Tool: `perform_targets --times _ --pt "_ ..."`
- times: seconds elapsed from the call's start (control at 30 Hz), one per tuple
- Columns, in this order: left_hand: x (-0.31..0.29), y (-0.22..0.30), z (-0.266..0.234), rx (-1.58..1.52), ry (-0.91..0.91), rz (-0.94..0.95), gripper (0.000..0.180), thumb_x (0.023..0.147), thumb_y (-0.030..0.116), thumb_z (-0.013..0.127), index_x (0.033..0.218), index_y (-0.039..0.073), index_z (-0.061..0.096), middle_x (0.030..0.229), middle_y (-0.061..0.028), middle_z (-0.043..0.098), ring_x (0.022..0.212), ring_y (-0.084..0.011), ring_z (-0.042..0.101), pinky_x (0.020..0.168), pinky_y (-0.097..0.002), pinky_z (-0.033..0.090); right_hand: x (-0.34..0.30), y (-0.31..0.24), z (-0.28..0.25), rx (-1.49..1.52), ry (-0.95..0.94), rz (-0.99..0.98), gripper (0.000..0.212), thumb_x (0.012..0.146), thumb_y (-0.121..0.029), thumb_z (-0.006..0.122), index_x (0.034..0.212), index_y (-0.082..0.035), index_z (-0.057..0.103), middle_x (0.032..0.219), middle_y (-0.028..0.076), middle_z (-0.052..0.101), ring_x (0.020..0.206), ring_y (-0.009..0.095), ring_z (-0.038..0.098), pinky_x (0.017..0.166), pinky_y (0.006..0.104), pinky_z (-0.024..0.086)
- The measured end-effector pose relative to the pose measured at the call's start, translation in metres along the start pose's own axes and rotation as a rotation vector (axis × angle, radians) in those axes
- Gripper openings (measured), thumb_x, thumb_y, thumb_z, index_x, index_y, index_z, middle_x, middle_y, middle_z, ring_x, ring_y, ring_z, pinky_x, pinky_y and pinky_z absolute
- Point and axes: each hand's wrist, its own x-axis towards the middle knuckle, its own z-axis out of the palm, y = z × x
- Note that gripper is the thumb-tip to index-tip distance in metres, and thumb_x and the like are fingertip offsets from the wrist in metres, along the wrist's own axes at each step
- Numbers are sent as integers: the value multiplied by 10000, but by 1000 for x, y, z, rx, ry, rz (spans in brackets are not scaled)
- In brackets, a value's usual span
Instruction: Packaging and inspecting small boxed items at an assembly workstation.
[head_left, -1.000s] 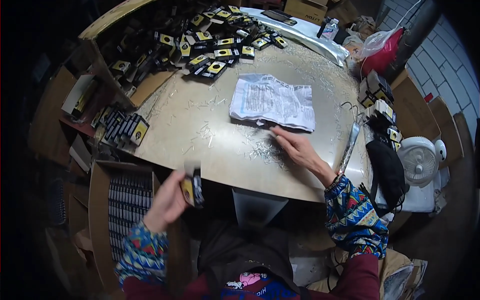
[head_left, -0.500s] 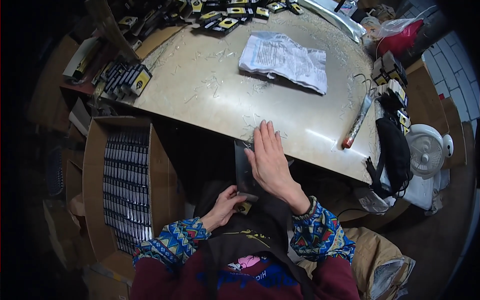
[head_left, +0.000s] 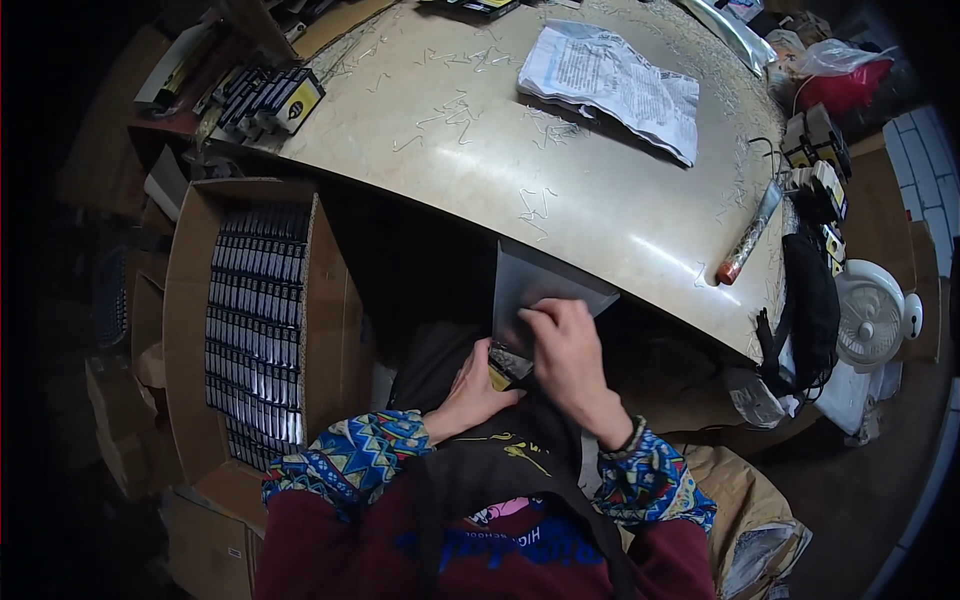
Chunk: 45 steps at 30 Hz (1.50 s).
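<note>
Left hand [head_left: 474,392] closed around a small yellow-and-black box [head_left: 505,372], just off the near edge of the table [head_left: 640,225]; right hand [head_left: 570,350] beside it, curled and blurred, cannot tell if holding. On the table: bent wires [head_left: 457,118], folded paper [head_left: 620,85]. Carton [head_left: 335,300] left of it, fan [head_left: 868,313] right.
</note>
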Motion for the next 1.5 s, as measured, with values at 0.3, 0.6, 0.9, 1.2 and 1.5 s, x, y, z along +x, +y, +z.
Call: perform_targets --times 0.3,0.6,0.9,1.2,1.5 --pt "-19 -2 -47 194 212 154 754 766 121 758 1378 41 324 1248 -214 524 1091 -370 588 919 -414 485 -37 -4 13 303 -83 -106 246 793 -58 739 1031 -11 695 1219 220 606 864 310 685 708 353 570" --pt "-1 47 -40 198 360 396 586 735 149 764 1189 45 407 1041 -200 567 922 -429 607 756 -455 517 -14 -31 25 541 151 83 202 825 7 692 1026 21 701 1145 228 652 979 317 684 835 334 548" --pt "19 69 -49 225 466 399 530 726 55 717 1177 3 444 994 -223 573 915 -433 583 773 -460 486 16 -46 9 781 114 478 219 862 -8 688 1075 42 700 1058 141 712 934 136 663 833 243 527" --pt "24 67 -50 306 483 453 501 738 53 705 1147 -9 422 943 -202 517 857 -411 556 733 -451 464 20 -42 17 848 132 584 221 868 -21 692 1079 46 701 979 79 726 843 70 638 778 202 519" --pt "38 88 -68 268 485 501 349 785 -21 618 1079 -2 432 892 -216 534 831 -428 561 686 -464 453 34 -45 33 194 409 -110 255 805 77 647 1060 77 650 1067 236 665 1005 366 669 853 394 553"
